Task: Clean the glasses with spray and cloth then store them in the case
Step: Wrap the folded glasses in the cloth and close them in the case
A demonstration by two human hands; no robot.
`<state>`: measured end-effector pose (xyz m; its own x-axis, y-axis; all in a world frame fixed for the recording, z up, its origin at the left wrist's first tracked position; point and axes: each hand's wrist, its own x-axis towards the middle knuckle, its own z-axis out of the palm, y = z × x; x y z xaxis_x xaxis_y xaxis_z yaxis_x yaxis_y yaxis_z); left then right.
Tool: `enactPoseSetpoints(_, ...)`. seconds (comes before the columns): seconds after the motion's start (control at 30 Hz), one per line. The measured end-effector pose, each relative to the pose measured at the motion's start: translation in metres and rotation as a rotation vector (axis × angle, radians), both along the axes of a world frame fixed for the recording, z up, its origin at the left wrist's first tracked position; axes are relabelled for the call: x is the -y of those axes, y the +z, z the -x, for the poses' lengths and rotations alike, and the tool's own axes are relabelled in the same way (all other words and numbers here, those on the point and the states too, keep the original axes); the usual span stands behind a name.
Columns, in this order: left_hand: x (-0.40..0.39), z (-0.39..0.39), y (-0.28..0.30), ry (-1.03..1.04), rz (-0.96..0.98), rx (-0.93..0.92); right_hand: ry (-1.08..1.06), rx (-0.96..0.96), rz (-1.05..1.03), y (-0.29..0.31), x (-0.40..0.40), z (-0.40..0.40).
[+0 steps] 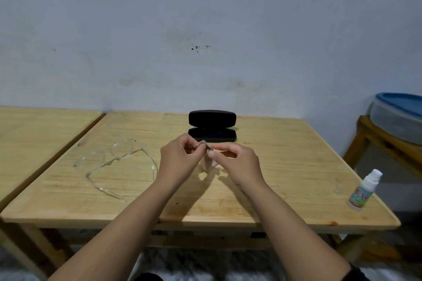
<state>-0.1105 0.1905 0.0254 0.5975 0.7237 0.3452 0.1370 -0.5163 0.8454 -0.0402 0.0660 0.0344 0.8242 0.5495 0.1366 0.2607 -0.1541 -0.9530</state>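
Note:
Clear plastic glasses lie on the wooden table, arms unfolded, left of my hands. A black case stands open at the table's back middle, its lid upright. Just in front of it, my left hand and my right hand both pinch a small beige cloth by its top edge above the table; the cloth hangs down between them. A small white spray bottle with a colourful label stands near the table's right edge, away from both hands.
A second wooden table adjoins on the left. At the far right, a clear container with a blue lid rests on a wooden stand. A grey wall rises directly behind the table.

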Motion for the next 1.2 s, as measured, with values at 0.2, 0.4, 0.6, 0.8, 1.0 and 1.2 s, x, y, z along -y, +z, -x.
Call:
enactPoseSetpoints(0.2,0.002,0.001,0.004,-0.152,0.066,0.028,-0.024,-0.008,-0.047,-0.005,-0.002,-0.007)
enactPoseSetpoints(0.4,0.000,-0.001,0.012,-0.183,0.057,0.065,-0.032,-0.050,-0.138,0.001,0.002,-0.017)
enactPoseSetpoints(0.6,0.000,-0.006,0.017,-0.238,0.141,0.101,-0.055,-0.052,-0.232,0.018,0.004,-0.024)
enactPoseSetpoints(0.8,0.007,-0.010,0.025,-0.273,0.198,0.159,-0.047,-0.034,-0.244,0.031,0.009,-0.033)
enactPoseSetpoints(1.0,0.004,-0.012,0.031,-0.240,0.331,0.218,0.092,-0.096,-0.191,0.029,0.014,-0.033)
enactPoseSetpoints(1.2,-0.010,-0.007,0.034,-0.216,0.257,0.154,0.153,-0.127,-0.128,0.033,0.024,-0.041)
